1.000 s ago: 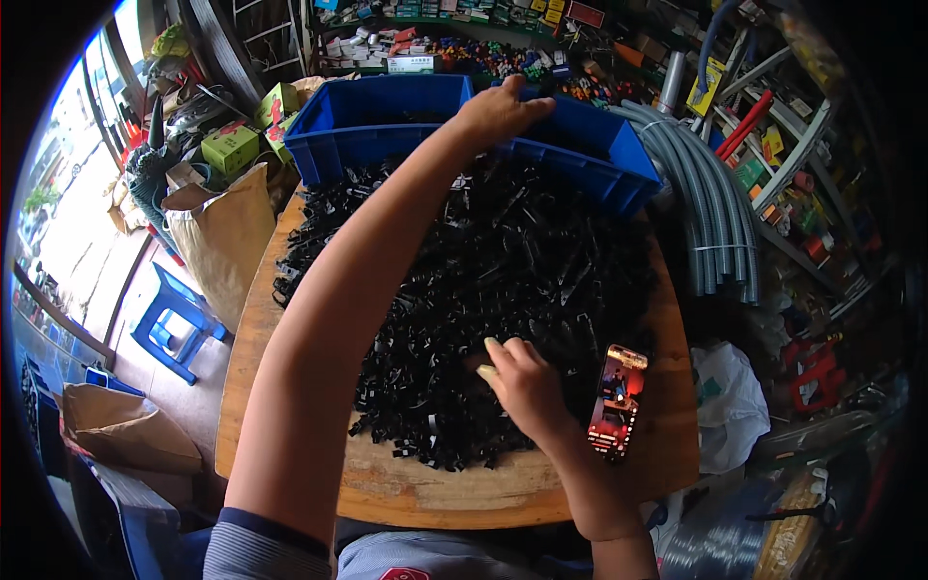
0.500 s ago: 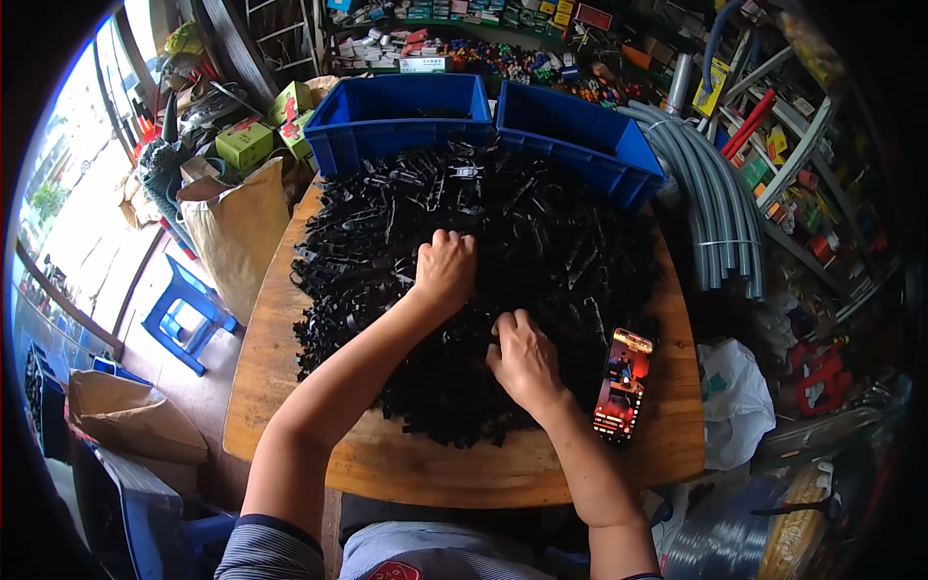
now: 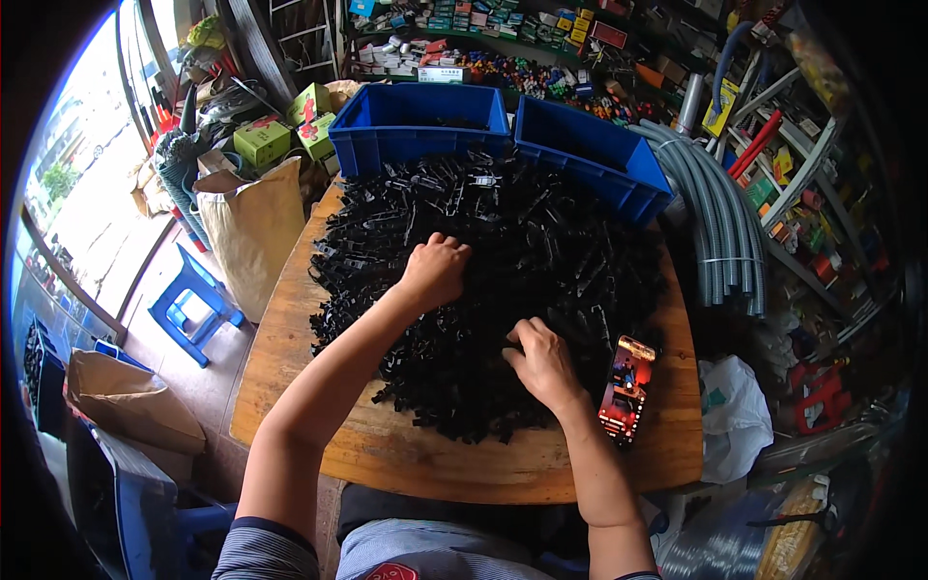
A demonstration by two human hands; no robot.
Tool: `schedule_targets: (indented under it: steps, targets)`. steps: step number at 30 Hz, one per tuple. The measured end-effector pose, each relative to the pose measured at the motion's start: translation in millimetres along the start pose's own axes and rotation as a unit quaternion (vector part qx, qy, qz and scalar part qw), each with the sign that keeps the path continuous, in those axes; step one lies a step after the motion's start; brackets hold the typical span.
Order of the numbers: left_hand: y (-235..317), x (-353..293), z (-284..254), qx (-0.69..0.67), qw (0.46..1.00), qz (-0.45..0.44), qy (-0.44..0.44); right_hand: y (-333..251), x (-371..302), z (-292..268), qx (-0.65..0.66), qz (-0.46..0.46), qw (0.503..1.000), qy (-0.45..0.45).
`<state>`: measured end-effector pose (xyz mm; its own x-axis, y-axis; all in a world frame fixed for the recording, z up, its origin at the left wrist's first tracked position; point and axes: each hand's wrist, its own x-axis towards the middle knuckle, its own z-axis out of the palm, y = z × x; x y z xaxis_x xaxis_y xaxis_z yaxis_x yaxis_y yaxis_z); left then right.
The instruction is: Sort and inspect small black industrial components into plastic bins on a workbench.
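A broad heap of small black plastic parts (image 3: 416, 208) covers most of the wooden table (image 3: 387, 454) in front of me. Over the middle of the heap, my left hand (image 3: 435, 271) has its fingers curled down into the parts. My right hand (image 3: 544, 362) is nearer to me and to the right, thumb and fingers drawn together above the heap's near right part. Whatever either hand grips is hidden by the fingers or lost against the black parts. A phone (image 3: 628, 391) with a lit screen lies right of my right hand.
Two blue bins (image 3: 416, 145) (image 3: 590, 174) stand side by side behind the heap; some dark parts show in the left one. Left of the table are a brown paper sack (image 3: 253, 227) and a blue stool (image 3: 191, 309). Coiled grey hoses (image 3: 715, 213) hang at the right.
The view has shifted slightly. Against the heap, my left hand has moved a little left, and my right hand a little right. Both remain over the black parts.
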<state>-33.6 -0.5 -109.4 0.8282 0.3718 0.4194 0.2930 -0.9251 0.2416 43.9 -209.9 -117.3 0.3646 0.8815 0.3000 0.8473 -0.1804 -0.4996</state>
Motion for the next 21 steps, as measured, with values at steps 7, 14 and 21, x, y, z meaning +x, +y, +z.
schedule_targets:
  steps: [7,14,21]
  targets:
    - [-5,8,1,0.067,0.997,0.028,0.018,6,3,1,0.109,-0.051,0.989,0.085]
    - [36,-46,-61,-0.251,0.961,-0.117,-0.022,-4,-3,-22,0.382,0.075,0.921,-0.005]
    - [48,-81,-66,-0.437,0.89,-0.066,-0.117,-39,-6,-29,0.431,0.035,0.901,0.013]
